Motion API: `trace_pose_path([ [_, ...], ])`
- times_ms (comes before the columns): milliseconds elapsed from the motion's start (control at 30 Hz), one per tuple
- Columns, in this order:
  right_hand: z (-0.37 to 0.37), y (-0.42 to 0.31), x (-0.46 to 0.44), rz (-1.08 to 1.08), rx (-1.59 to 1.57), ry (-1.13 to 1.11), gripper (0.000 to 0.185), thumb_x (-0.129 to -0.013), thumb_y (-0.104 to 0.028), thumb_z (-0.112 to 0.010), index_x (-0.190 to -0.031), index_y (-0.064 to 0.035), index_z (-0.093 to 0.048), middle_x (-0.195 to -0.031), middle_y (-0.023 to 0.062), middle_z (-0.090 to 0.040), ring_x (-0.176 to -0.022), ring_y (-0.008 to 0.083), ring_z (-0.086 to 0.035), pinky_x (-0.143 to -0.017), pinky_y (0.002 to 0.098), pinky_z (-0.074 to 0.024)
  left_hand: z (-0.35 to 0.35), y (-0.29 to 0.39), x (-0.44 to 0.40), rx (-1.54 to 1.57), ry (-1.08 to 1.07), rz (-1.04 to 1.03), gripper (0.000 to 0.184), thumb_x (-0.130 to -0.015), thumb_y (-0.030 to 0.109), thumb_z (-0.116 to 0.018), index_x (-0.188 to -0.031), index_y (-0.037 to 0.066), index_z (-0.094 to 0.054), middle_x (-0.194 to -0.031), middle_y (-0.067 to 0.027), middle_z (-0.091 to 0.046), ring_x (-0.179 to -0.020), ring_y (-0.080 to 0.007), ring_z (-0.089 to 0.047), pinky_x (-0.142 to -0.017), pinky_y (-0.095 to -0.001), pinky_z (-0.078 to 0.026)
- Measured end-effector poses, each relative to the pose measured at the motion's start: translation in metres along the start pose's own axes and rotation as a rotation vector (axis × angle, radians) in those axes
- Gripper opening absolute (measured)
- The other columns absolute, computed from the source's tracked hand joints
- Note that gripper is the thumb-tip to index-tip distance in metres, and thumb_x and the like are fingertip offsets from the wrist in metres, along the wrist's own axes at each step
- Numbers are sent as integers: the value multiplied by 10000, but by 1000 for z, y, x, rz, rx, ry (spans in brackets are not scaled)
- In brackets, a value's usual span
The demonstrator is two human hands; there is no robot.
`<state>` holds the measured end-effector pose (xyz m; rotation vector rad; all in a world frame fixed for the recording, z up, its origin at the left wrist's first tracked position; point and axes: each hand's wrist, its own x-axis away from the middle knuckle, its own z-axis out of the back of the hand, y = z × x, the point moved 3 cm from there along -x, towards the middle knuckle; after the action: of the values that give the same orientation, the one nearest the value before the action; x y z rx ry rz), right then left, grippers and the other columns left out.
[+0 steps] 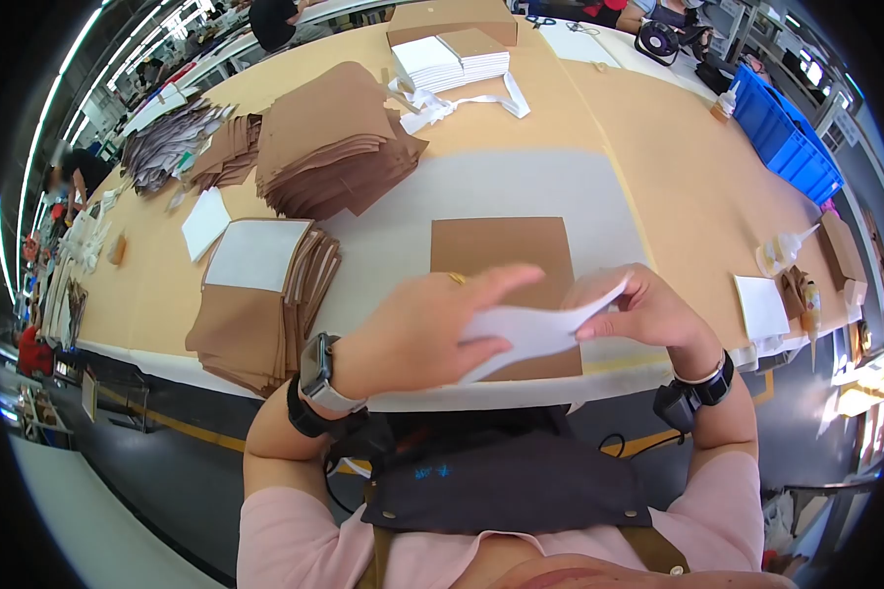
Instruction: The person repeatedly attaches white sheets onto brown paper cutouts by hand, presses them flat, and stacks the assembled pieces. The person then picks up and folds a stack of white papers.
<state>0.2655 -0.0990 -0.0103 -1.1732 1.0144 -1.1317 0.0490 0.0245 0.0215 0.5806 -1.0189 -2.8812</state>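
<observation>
Head view: the right hand point(640, 306) pinches one end of a curved white sheet point(535, 332) between thumb and fingers, while the left hand point(417, 324) is at its other end, index finger stretched out and thumb against the sheet; whether it grips, I cannot tell, as its fingers are partly blurred. The white sheet is held above a flat brown sheet point(501, 240) lying on the table point(668, 147) before the person. Left of it sits a stack of brown pieces point(236, 319), with a taller brown pile point(324, 123) beyond.
</observation>
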Motion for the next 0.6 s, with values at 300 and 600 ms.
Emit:
trace_pose_path([
  [300,4,-16,-41,75,501,516,167,-924,-116,-711,-1049,-8,-731,-907,64,-733,-760,96,-625,-667,265,-485,11,-111,-1,893,207,572,204,-898,117,-737,-1060,41,-639,-973,-15,-677,-919,-99,-631,-832,-267,-500],
  [600,21,40,-70,-270,-88,409,294,-940,-189,-699,-1130,35,-686,-963,76,-718,-749,105,-653,-621,265,-540,-4,-145,1,1042,386,743,243,-946,140,-681,-1163,44,-627,-1034,-7,-654,-932,-76,-620,-825,-260,-510],
])
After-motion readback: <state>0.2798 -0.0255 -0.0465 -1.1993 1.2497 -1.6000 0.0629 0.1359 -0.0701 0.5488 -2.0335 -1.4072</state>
